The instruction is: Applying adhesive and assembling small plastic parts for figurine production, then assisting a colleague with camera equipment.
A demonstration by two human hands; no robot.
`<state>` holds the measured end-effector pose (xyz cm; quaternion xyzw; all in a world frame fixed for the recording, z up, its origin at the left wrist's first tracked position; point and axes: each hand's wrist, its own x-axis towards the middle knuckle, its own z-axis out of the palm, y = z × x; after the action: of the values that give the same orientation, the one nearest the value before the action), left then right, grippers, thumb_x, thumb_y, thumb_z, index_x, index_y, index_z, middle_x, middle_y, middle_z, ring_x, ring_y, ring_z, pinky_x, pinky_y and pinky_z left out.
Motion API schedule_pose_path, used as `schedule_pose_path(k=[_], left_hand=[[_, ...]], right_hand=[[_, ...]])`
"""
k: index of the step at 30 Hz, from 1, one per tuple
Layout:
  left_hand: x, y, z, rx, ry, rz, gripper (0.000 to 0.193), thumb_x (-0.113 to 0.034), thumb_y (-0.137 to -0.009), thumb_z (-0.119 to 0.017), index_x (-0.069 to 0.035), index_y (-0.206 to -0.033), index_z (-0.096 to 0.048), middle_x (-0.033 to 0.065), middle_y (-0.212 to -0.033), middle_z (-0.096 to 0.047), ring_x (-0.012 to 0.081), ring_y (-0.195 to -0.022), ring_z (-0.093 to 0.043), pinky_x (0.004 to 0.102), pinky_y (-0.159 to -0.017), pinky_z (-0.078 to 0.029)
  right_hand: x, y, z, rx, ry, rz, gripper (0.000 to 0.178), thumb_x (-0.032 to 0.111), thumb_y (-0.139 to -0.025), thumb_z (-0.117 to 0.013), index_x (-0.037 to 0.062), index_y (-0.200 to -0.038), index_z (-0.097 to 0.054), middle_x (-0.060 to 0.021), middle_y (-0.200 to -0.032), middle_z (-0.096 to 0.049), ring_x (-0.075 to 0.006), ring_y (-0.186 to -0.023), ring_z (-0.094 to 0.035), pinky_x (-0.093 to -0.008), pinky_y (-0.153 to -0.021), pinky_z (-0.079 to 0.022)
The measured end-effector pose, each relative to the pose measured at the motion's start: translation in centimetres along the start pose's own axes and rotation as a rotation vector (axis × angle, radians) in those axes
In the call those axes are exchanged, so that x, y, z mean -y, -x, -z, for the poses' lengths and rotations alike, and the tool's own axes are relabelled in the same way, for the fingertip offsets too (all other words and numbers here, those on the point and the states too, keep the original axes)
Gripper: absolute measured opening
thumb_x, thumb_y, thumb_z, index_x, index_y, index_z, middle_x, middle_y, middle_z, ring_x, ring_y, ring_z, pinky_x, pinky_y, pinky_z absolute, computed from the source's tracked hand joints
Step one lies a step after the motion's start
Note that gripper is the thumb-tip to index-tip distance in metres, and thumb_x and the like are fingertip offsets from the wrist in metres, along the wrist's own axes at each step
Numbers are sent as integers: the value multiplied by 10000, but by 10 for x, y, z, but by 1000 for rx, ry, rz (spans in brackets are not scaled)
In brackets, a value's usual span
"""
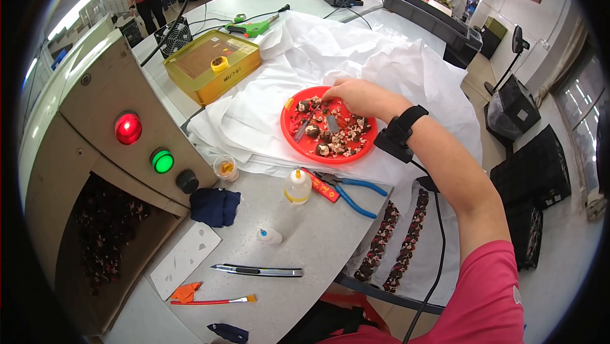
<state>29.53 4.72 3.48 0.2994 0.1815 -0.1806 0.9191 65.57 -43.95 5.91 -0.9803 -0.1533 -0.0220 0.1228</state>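
Note:
My right hand (365,97) reaches over the far rim of a round red plate (290,143). Its fingers are bent together down at the pieces there; what they hold, if anything, is hidden. Dark round pieces with pale tops, such as one ball (323,149), lie in the plate among many small pale and dark bits. A flat grey piece (332,124) rests in the middle of them. A black band with a small box and a cable (410,125) is strapped to my right wrist. My left hand does not show.
Nearer stand a squeeze bottle (297,186), blue-handled pliers (356,195), a cutter knife (257,271) and a brush (216,300). At left is a machine with red and green lamps (162,160). Behind are a yellow tray (238,77) and white sheets (356,45); dark beaded strips (406,242) lie right.

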Motion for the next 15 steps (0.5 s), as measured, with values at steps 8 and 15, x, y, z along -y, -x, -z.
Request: schedule_pose_path(k=[8,15], left_hand=[[0,0,2,18,-4,0,253,-227,-959,-569,-94,-1166,-507,42,-925,-439,124,-766,-407,281,-720,-371],[0,1,5,19,-15,3,264,-227,-965,-556,-98,-1187,-493,39,-936,-435,122,-772,-409,288,-731,-373]], right_hand=[[-19,-8,13,7,60,0,214,-5,-823,-515,34,-962,-674,-152,-1008,-658,-322,-970,-618,-391,-843,-492],[4,-14,10,105,338,-44,167,80,-832,-571,60,-942,-696,-127,-957,-671,-289,-902,-648,-381,-795,-517]])
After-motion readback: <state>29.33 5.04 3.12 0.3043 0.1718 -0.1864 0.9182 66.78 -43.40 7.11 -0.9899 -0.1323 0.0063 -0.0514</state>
